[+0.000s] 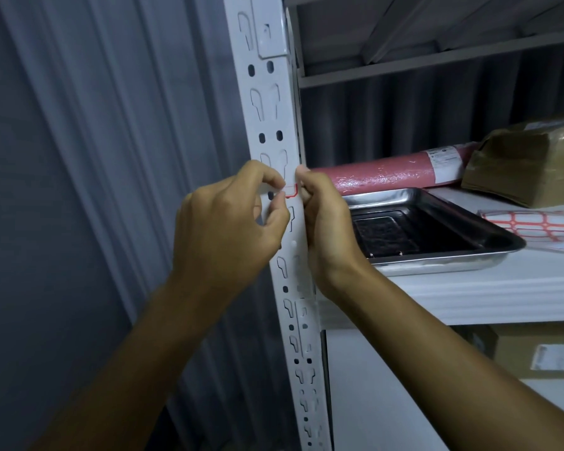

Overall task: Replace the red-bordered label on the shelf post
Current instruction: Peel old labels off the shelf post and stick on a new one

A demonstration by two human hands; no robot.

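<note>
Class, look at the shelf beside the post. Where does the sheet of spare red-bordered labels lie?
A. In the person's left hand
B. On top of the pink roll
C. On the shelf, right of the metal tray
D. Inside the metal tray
C: the label sheet lies flat on the white shelf, to the right of the metal tray.

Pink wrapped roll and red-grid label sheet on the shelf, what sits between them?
Head view: a shiny steel tray lies between the pink roll and label sheet.
</note>
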